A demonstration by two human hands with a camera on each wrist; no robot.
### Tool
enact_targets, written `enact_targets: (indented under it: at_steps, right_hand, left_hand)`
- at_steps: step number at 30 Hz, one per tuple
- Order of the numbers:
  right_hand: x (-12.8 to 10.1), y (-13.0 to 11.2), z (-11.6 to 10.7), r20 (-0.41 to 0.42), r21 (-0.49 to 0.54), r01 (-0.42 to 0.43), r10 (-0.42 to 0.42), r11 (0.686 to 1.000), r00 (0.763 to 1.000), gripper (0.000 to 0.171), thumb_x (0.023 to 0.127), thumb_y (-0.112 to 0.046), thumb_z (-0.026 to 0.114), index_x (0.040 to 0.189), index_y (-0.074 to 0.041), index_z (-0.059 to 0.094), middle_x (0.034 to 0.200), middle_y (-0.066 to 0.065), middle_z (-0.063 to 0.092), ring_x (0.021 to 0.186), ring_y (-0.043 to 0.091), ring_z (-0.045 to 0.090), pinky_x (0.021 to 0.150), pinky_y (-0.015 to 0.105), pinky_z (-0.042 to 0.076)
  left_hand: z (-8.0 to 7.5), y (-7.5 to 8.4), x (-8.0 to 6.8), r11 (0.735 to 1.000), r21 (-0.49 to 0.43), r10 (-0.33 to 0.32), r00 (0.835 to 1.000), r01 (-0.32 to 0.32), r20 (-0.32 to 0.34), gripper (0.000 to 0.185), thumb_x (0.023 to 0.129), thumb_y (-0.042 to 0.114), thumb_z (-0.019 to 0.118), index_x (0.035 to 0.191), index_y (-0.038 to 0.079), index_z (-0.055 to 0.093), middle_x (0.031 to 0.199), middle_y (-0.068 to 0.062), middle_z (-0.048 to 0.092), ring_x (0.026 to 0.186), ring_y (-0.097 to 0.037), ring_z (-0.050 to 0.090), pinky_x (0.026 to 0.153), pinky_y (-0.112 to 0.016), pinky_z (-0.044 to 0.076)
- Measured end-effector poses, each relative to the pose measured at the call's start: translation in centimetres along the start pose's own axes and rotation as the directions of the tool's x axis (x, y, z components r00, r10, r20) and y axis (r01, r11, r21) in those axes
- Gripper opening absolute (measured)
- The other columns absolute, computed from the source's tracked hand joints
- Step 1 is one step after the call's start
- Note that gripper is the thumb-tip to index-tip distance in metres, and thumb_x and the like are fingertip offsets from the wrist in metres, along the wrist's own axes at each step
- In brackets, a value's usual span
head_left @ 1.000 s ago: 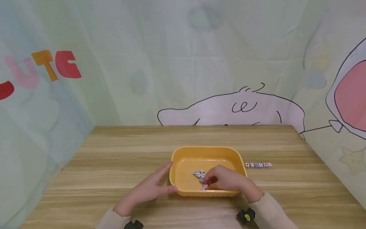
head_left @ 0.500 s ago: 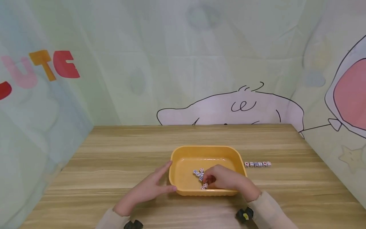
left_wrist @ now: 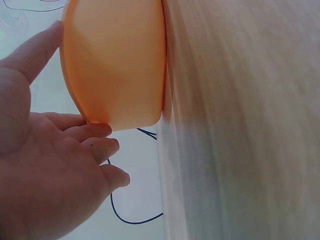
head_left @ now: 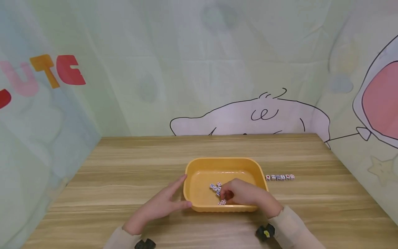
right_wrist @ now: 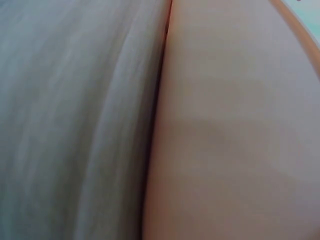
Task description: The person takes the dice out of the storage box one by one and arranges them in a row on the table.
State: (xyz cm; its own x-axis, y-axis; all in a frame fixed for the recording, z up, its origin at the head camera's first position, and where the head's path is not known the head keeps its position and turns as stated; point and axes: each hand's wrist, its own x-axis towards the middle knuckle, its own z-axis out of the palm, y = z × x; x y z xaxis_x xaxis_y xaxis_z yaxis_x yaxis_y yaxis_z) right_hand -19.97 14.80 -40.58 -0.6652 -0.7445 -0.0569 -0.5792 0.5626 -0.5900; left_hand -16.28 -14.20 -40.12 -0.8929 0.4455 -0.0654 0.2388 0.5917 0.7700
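Nearest, at six o'clock on the wooden table, two sleeved forearms come in. The left hand lies with straight fingers against the yellow tray, fingertips touching its outer wall at about nine o'clock; the left wrist view shows those fingers spread along the tray's curved side, holding nothing. The right hand reaches over the tray's near rim with fingers curled down among the loose dice on the tray floor. It seems to be pinching one die, though the knuckles hide the tips, so I cannot tell for sure (the right wrist view is only a blur of tray wall and table).

Further off, at three o'clock just beyond the tray's right wall, a row of dice stands in a straight line on the table. Behind all this hangs a cartoon-printed backdrop.

The likely trouble: the dice are small and smooth, so a light pinch could let one slip and scatter its neighbours. A hand swinging out towards three o'clock could also clip the row and knock it crooked, and if the left hand eases off, the light tray may slide.
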Motion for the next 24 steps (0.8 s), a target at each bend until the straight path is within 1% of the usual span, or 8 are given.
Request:
enact_targets:
  at_steps: [4, 8, 12, 18, 22, 24]
  right_hand:
    - [0.03, -0.05, -0.01, -0.007, 0.006, -0.009, 0.009, 1.000, 1.000, 0.013, 0.083, -0.004, 0.073, 0.078, -0.012, 0.065, 0.068, -0.014, 0.054, 0.063, -0.004, 0.046, 0.058, 0.015, 0.045]
    - [0.06, -0.01, 0.05, -0.019, -0.010, 0.007, -0.007, 1.000, 1.000, 0.010, 0.082, -0.006, 0.074, 0.084, -0.013, 0.067, 0.068, -0.015, 0.054, 0.063, -0.004, 0.046, 0.059, 0.015, 0.045]
    - [0.11, 0.17, 0.16, -0.017, -0.020, 0.003, -0.003, 1.000, 1.000, 0.012, 0.082, -0.007, 0.075, 0.090, -0.013, 0.069, 0.067, -0.016, 0.055, 0.062, -0.005, 0.046, 0.060, 0.015, 0.045]
    - [0.25, 0.29, 0.25, -0.017, -0.039, 0.013, -0.014, 0.999, 1.000, 0.009, 0.082, -0.009, 0.075, 0.087, -0.014, 0.070, 0.069, -0.015, 0.056, 0.063, -0.005, 0.047, 0.060, 0.015, 0.045]
    - [0.03, 0.26, 0.03, -0.028, -0.012, -0.005, 0.005, 1.000, 1.000, 0.008, 0.082, -0.009, 0.075, 0.086, -0.014, 0.071, 0.071, -0.015, 0.057, 0.064, -0.004, 0.048, 0.061, 0.016, 0.046]
    - [-0.26, 0.29, -0.29, -0.045, 0.005, -0.009, 0.009, 1.000, 0.999, 0.008, 0.082, -0.008, 0.074, 0.086, -0.015, 0.071, 0.071, -0.015, 0.057, 0.065, -0.003, 0.048, 0.061, 0.017, 0.047]
  left_hand:
    - [-0.03, 0.02, 0.00, 1.000, -0.005, -0.002, 1.000, 0.002, 0.001, 0.092, 0.083, 0.043, 0.073, 0.154, 0.011, 0.024, 0.158, -0.016, 0.022, 0.143, -0.045, 0.017, 0.112, -0.066, 0.014]
    - [-0.07, 0.01, -0.02, 1.000, -0.009, -0.004, 1.000, 0.004, 0.001, 0.091, 0.083, 0.043, 0.073, 0.154, 0.011, 0.025, 0.158, -0.015, 0.023, 0.143, -0.045, 0.017, 0.112, -0.066, 0.014]
    - [-0.09, 0.00, 0.00, 1.000, -0.011, -0.002, 1.000, 0.002, -0.001, 0.092, 0.083, 0.043, 0.074, 0.154, 0.011, 0.025, 0.158, -0.015, 0.023, 0.143, -0.045, 0.016, 0.112, -0.065, 0.013]
    - [-0.13, 0.00, 0.01, 1.000, -0.014, 0.002, 1.000, -0.002, -0.002, 0.092, 0.083, 0.042, 0.073, 0.154, 0.010, 0.024, 0.158, -0.016, 0.023, 0.143, -0.044, 0.017, 0.112, -0.065, 0.013]
    - [-0.09, -0.05, 0.00, 1.000, -0.012, 0.008, 1.000, -0.008, -0.004, 0.091, 0.083, 0.042, 0.073, 0.153, 0.010, 0.025, 0.158, -0.016, 0.023, 0.143, -0.044, 0.017, 0.113, -0.065, 0.013]
    - [-0.06, -0.09, 0.00, 1.000, -0.012, 0.011, 1.000, -0.011, -0.003, 0.091, 0.083, 0.041, 0.074, 0.153, 0.010, 0.025, 0.158, -0.015, 0.023, 0.144, -0.044, 0.017, 0.113, -0.065, 0.013]
